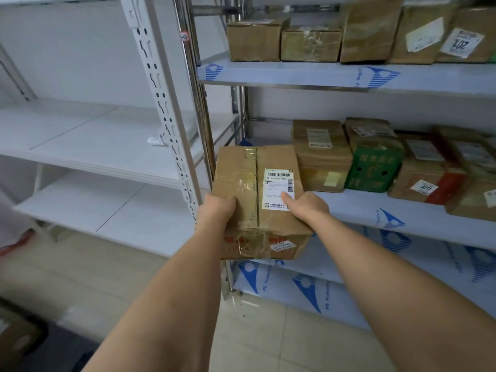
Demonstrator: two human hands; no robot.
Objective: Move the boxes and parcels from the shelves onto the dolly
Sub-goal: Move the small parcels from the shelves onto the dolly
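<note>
A taped brown cardboard box (255,183) with a white shipping label is in both my hands, in front of the left end of the metal middle shelf (375,210). My left hand (218,208) grips its near left edge. My right hand (306,206) grips the near right side, thumb lying on the label. The box hangs partly off the shelf's front edge; whether its far end still rests on the shelf I cannot tell. More cardboard boxes (322,154), one of them green (373,167), stand on the same shelf to the right. No dolly is clearly in view.
The upper metal shelf (295,75) carries several brown boxes (256,40). A white shelving unit (94,138) stands to the left, its upright post (163,103) close to the held box. Pale floor tiles (268,339) lie below. A dark object with cardboard (21,339) sits at the bottom left.
</note>
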